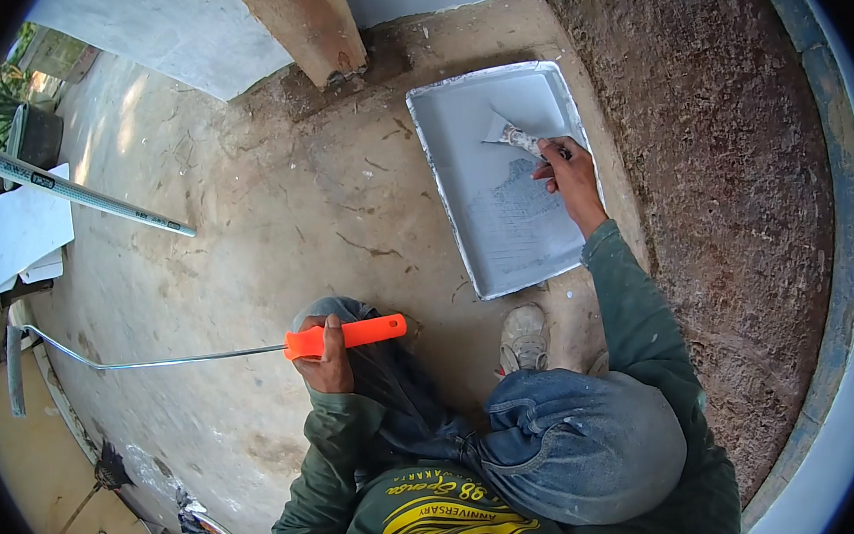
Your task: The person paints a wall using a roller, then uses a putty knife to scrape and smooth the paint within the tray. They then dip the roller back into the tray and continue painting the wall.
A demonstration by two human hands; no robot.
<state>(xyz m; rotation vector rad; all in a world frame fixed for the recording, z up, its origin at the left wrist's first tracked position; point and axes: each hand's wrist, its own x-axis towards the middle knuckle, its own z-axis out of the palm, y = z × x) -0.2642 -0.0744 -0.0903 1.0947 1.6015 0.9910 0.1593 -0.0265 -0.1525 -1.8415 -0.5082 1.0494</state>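
Observation:
My left hand (326,357) is wrapped round the orange handle of a paint roller (377,329), over my bent knee. Its thin metal rod reaches far left to a grey roller head (16,372). On the ground ahead lies a rectangular paint tray (445,200), its rim crusted with white and its inside coated in pale grey-blue paint. My right hand (573,180) grips a paint-smeared scraper (514,137) over the tray's upper part, blade pointing up and left. Darker streaked patches show through the paint below the blade.
A rough brown surface (721,174) runs along the right side. A wooden post (308,25) stands beyond the tray. At left are a striped pole (90,188), white sheets (28,228) and a yellowish board (39,438). My shoe (525,338) is just below the tray.

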